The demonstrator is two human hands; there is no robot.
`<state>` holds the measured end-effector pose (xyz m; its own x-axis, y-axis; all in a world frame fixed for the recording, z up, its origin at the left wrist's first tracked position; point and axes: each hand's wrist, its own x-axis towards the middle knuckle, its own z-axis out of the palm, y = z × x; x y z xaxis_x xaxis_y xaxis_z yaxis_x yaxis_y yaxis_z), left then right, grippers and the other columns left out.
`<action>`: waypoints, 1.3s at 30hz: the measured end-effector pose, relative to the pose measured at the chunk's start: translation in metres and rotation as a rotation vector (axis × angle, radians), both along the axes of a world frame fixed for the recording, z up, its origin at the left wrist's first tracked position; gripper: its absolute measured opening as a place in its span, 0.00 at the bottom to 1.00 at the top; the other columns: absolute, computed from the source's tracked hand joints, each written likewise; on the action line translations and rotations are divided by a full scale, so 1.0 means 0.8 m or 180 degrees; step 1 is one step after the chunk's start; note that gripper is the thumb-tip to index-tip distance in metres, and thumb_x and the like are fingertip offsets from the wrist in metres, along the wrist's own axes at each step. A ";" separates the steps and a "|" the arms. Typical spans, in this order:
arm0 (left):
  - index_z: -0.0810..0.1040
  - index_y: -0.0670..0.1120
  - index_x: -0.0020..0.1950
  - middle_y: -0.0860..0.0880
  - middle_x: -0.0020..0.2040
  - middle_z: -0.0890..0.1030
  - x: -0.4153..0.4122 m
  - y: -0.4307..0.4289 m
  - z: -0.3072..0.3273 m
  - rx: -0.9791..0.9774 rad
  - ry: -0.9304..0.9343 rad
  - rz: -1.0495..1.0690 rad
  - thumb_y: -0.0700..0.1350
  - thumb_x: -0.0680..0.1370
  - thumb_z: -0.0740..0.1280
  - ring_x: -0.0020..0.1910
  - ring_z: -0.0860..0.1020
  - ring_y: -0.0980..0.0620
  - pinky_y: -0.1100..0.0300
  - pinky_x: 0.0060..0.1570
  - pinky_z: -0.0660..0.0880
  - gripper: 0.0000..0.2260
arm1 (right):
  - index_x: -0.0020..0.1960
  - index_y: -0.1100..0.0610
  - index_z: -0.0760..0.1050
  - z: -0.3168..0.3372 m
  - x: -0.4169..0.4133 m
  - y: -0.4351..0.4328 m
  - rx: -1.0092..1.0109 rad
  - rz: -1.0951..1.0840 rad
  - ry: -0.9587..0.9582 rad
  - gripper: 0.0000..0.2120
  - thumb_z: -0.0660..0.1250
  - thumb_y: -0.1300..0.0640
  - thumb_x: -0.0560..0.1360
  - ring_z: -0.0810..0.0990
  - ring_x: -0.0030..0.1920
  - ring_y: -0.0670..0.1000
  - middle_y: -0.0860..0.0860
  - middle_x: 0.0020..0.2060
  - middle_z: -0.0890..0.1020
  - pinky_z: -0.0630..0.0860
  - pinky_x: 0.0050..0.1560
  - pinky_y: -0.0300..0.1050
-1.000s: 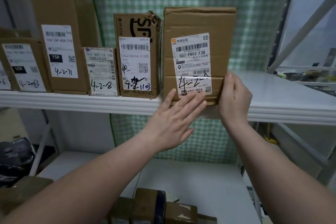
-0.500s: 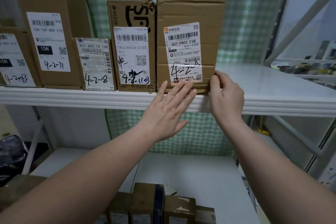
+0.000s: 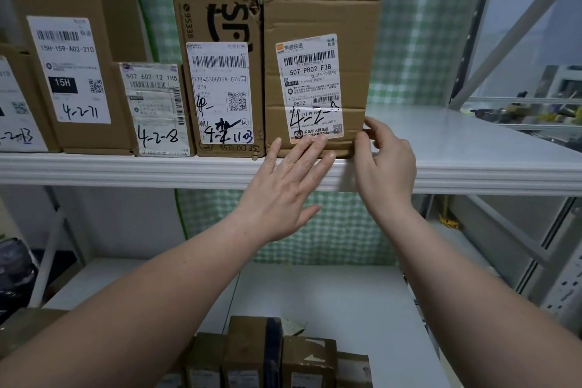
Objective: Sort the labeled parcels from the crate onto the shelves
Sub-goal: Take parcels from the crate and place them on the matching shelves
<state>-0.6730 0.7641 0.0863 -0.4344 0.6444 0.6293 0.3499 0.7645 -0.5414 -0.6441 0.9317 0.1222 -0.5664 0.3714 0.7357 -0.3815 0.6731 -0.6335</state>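
Note:
A brown cardboard parcel (image 3: 318,16) with a white label marked 4-2 stands upright on the white upper shelf (image 3: 472,142), tight against an SF Express parcel (image 3: 217,22) on its left. My left hand (image 3: 283,186) lies flat with straight fingers touching the parcel's lower front. My right hand (image 3: 382,164) pinches the parcel's lower right corner between thumb and fingers. More labelled parcels (image 3: 267,356) stand below at the bottom edge; the crate itself is hidden.
Left of the SF parcel stand a small parcel marked 4-2-8 (image 3: 157,110), a tall box marked 4-2-71 (image 3: 69,66) and another box (image 3: 15,104). A lower white shelf (image 3: 346,293) lies beneath. Grey shelf struts (image 3: 519,25) cross at the right.
The parcel has been slid left until it stands flush against the SF parcel. Both hands stayed on its lower edge; my right hand's fingers now pinch the corner.

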 end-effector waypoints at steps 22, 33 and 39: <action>0.75 0.42 0.63 0.44 0.52 0.78 0.070 -0.017 -0.003 0.0713 -0.0280 -0.0085 0.47 0.72 0.61 0.51 0.75 0.43 0.47 0.61 0.64 0.21 | 0.57 0.60 0.79 -0.052 0.030 -0.032 0.0375 0.0596 0.0726 0.12 0.65 0.61 0.74 0.77 0.47 0.55 0.51 0.45 0.82 0.66 0.47 0.40; 0.80 0.46 0.45 0.51 0.36 0.77 0.200 -0.151 -0.062 0.2036 -0.1341 0.0552 0.48 0.75 0.60 0.35 0.77 0.49 0.55 0.31 0.75 0.11 | 0.39 0.49 0.78 -0.121 0.083 -0.170 0.0701 0.2273 -0.1387 0.09 0.65 0.53 0.78 0.80 0.34 0.50 0.51 0.29 0.80 0.76 0.39 0.47; 0.82 0.48 0.51 0.55 0.35 0.77 0.290 -0.278 -0.090 0.3085 -0.1880 0.0975 0.45 0.76 0.67 0.36 0.73 0.60 0.62 0.38 0.72 0.06 | 0.44 0.46 0.78 -0.176 0.131 -0.301 0.1743 0.3043 -0.2769 0.05 0.66 0.48 0.77 0.80 0.43 0.49 0.47 0.41 0.83 0.73 0.41 0.42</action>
<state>-0.4412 0.5415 0.0141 -0.8766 -0.1751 0.4483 0.0820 0.8635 0.4976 -0.5390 0.6911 -0.0183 -0.7768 -0.6276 -0.0526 -0.4528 0.6147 -0.6458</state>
